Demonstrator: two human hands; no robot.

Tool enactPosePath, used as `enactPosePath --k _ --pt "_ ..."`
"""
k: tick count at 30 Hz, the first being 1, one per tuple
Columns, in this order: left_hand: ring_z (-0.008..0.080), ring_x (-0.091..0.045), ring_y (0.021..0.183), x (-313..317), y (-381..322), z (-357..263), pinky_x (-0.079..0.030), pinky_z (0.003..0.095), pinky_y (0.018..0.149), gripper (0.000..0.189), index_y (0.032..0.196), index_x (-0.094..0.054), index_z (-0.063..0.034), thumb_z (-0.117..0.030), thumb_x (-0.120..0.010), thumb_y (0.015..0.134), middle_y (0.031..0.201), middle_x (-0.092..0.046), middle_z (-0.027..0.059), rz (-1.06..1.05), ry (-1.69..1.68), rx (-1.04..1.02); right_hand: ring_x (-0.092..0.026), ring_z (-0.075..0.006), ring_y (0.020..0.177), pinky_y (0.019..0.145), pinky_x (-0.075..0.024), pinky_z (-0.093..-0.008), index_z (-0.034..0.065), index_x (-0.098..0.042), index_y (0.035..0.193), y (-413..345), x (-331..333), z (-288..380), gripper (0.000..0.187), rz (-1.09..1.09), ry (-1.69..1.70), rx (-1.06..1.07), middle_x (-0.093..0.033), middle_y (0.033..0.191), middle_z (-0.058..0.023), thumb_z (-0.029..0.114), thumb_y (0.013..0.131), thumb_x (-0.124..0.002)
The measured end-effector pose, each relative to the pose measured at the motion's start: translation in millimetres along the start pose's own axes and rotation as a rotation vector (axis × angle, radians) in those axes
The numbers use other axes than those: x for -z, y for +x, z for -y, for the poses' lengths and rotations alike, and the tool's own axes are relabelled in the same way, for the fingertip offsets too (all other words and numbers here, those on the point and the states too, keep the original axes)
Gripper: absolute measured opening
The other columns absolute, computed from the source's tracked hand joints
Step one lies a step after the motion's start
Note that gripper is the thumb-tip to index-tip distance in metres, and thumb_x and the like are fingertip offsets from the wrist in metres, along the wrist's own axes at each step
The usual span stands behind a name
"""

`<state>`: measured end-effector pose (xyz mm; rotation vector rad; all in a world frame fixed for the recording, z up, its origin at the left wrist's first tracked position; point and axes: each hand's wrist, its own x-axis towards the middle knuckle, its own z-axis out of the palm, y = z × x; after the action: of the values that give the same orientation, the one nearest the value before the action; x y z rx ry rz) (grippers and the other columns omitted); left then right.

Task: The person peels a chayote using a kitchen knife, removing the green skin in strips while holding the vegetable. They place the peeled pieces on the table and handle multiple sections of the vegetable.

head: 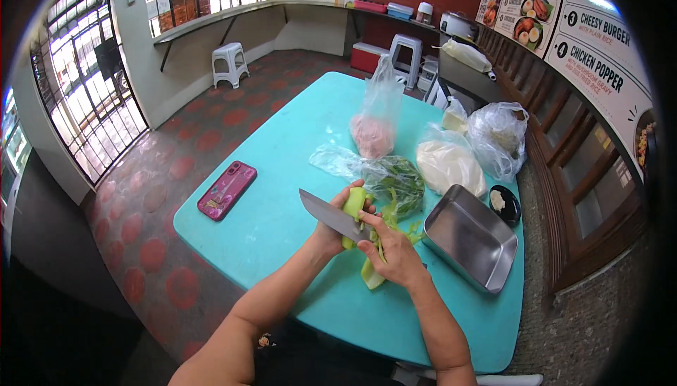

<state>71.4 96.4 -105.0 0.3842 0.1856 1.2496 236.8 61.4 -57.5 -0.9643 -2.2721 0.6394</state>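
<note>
My left hand (332,232) is closed around a pale green vegetable (354,203), its kind not certain, above the turquoise table (280,174). A wide kitchen knife (330,214) is in my right hand (394,251), its blade lying across the vegetable and pointing to the upper left. The knife's handle is hidden by my fingers. Beneath my right hand a light green piece (372,276) rests on the table, with thin green peelings (390,211) beside it. Leafy greens in a clear plastic bag (396,182) lie just beyond my hands.
A rectangular steel pan (470,238) stands at the right, beside a small black dish (504,204). Behind are bags of pinkish food (373,135) and white food (449,164), and another plastic bag (498,137). A pink-cased phone (227,190) lies near the left edge.
</note>
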Motion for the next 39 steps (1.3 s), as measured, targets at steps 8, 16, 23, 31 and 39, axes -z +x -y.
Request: enactPosePath --k 8,16,23,31,39 --pt "0.0238 -0.058 0.095 9.2 4.2 1.4 -0.048 0.0440 0.088 0.045 0.136 -0.036 -0.0151 -0.034 -0.046 0.097 0.100 -0.056 0.0094 0.015 0.058 0.034 -0.062 -0.0378 0.084 0.074 -0.0480 -0.0457 0.0179 -0.042 0.134 3.0 -1.9 -16.7 0.046 -0.050 -0.052 0.054 -0.062 0.088 -0.0178 0.036 0.093 -0.053" --pt "0.0332 -0.054 0.105 -7.0 5.0 -5.6 -0.046 0.0528 0.092 0.052 0.146 -0.023 -0.0215 -0.029 -0.041 0.098 0.118 -0.048 0.0125 -0.102 0.089 0.089 -0.034 -0.0034 0.039 0.036 -0.0312 -0.0199 0.0183 -0.031 0.145 -3.4 38.5 -10.6 0.048 0.015 0.852 -0.359 -0.039 0.067 0.0018 0.036 0.101 -0.036" --pt "0.0334 -0.052 0.108 -8.8 7.1 -7.7 -0.046 0.0511 0.094 0.054 0.148 -0.020 -0.0222 -0.029 -0.040 0.098 0.125 -0.042 0.0140 -0.083 0.131 0.067 -0.037 -0.0058 0.040 0.035 -0.0316 -0.0216 0.0132 -0.028 0.146 -3.0 38.7 -19.7 0.062 0.152 0.671 -0.394 -0.039 0.069 0.0012 0.052 0.097 -0.034" --pt "0.0245 -0.056 0.097 0.7 4.0 -9.1 -0.052 0.0423 0.082 0.047 0.138 -0.030 -0.0198 -0.026 -0.049 0.095 0.115 -0.048 0.0089 -0.110 0.210 -0.060 -0.060 -0.0286 0.078 0.075 -0.0460 -0.0363 0.0074 -0.032 0.144 0.7 11.0 -9.2 0.062 0.011 0.189 0.024 -0.061 0.084 -0.0149 0.040 0.094 -0.051" --pt "0.0206 -0.053 0.084 -1.1 8.7 -7.6 -0.051 0.0336 0.072 0.059 0.143 -0.027 -0.0186 -0.026 -0.056 0.092 0.123 -0.047 0.0085 -0.245 0.241 -0.036 -0.061 -0.0411 0.086 0.080 -0.0456 -0.0441 0.0086 -0.034 0.143 -0.9 3.5 3.0 0.068 0.130 0.057 -0.004 -0.062 0.087 -0.0263 0.048 0.090 -0.052"
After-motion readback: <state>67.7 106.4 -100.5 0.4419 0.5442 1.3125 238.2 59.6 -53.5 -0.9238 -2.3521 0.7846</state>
